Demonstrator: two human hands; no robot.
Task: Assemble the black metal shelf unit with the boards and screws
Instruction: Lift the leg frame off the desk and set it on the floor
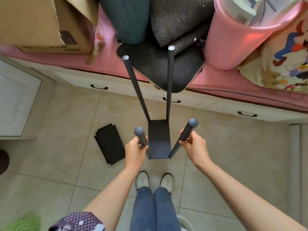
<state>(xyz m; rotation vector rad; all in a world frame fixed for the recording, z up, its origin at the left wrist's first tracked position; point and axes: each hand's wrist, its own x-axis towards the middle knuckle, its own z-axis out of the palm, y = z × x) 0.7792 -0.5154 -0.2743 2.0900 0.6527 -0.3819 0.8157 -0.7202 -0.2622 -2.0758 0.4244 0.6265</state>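
The black metal shelf unit stands upright on the tiled floor in front of my feet. Its bottom board sits low between the poles. My left hand grips the near left pole just under its grey cap. My right hand grips the near right pole. The two far poles rise toward the bench, each with a pale cap. A loose black board lies flat on the floor to the left. Another black board rests on the bench behind the poles. No screws are visible.
A pink-covered bench with drawers runs across the far side, loaded with a cardboard box, dark cushions and a pink bin. A white cabinet stands at the left. A green basket sits at the bottom left.
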